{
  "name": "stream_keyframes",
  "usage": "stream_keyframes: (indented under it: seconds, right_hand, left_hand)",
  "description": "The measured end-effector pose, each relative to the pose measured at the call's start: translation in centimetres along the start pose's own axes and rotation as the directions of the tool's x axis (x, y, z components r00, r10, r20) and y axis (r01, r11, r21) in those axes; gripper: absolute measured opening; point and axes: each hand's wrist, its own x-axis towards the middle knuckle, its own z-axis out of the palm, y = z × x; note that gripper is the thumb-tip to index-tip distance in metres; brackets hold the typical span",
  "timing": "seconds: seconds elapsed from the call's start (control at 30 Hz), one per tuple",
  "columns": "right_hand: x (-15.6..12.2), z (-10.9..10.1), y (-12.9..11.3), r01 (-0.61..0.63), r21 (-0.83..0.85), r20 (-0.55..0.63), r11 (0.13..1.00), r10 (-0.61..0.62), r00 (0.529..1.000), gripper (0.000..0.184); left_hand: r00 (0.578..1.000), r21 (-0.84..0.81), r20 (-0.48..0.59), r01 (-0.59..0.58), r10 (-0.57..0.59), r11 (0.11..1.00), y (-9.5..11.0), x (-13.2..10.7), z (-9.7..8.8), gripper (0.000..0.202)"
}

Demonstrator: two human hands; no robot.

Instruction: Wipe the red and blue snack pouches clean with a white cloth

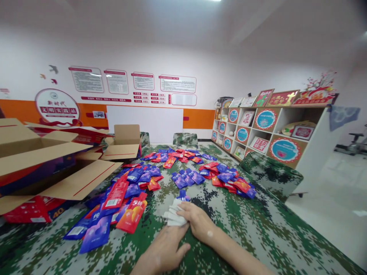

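Near the table's front, a white folded thing (174, 214), layered like cloth or tissue, lies against the lower part of a blue pouch (183, 195). Over its right side my right hand (197, 220) is closed, fingers pressed on it. My left hand (168, 246) lies back up at its near edge, touching it. The left thumb stretches out to the right; the other fingertips are hidden. Blue pouches in a fanned row (187, 178) lie just beyond my hands. To the left is a heap of red-orange pouches (132, 213) and blue pouches (97, 231).
Opened cardboard boxes (71, 179) crowd the table's left side. More pouches lie in a right-hand pile (229, 178) and a far pile (180, 154). A camouflage cloth (229, 236) covers the table. One chair (269, 173) stands at the right, before a shelf unit (311, 168).
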Motion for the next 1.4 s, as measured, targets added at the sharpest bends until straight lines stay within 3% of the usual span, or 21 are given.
stream_keyframes:
  seconds: [0.07,0.17,0.27,0.47,0.67,0.77,0.9,1.1,1.27,1.4]
  right_hand:
    - [0.9,0.6,2.5,-0.034,-0.032,0.016,0.999,0.034,0.999,0.041]
    - [2.8,1.0,5.6,-0.170,-0.141,0.030,0.975,0.176,0.984,0.051]
    - [4.1,0.7,6.9,-0.179,-0.178,0.093,0.968,0.198,0.976,0.060]
    - [2.9,-0.2,4.9,-0.187,-0.154,0.097,0.970,0.203,0.974,0.061]
    - [1.0,-1.3,1.6,-0.087,-0.020,0.088,0.996,0.088,0.992,0.062]
    - [1.0,-1.5,2.0,-0.155,0.003,0.096,0.988,0.154,0.983,0.061]
    - [1.7,-1.5,4.1,-0.249,0.069,0.173,0.966,0.235,0.957,0.059]
    - [1.6,-1.6,4.4,-0.261,0.125,0.160,0.957,0.240,0.958,0.061]
    - [0.6,-1.1,3.0,-0.148,0.020,0.081,0.989,0.146,0.986,0.048]
    - [0.8,-0.6,4.1,-0.072,-0.029,0.057,0.997,0.074,0.996,0.042]
  left_hand:
    - [1.000,-0.010,0.002,-0.011,0.011,1.000,0.0,0.1,-0.2,0.061]
    - [1.000,-0.004,0.014,-0.016,0.016,1.000,0.2,0.2,-0.5,0.061]
    - [1.000,0.006,-0.008,-0.006,0.006,1.000,0.6,0.1,-0.5,0.059]
    - [0.987,0.061,-0.160,0.043,-0.033,0.997,1.3,0.0,-0.7,0.054]
    - [0.933,0.109,-0.358,0.080,-0.036,0.991,2.3,0.6,-1.4,0.024]
    - [0.952,0.141,-0.304,0.019,0.025,0.990,2.8,0.8,-1.2,0.021]
    - [0.980,0.190,-0.157,-0.092,0.123,0.978,3.2,1.1,-0.7,0.042]
    - [0.995,0.178,-0.045,-0.084,0.093,0.980,3.4,1.4,-0.9,0.052]
    - [0.998,0.135,0.010,-0.069,0.069,0.988,3.1,1.2,-1.0,0.054]
    - [0.999,0.122,0.032,-0.048,0.044,0.991,3.1,1.4,-0.9,0.054]
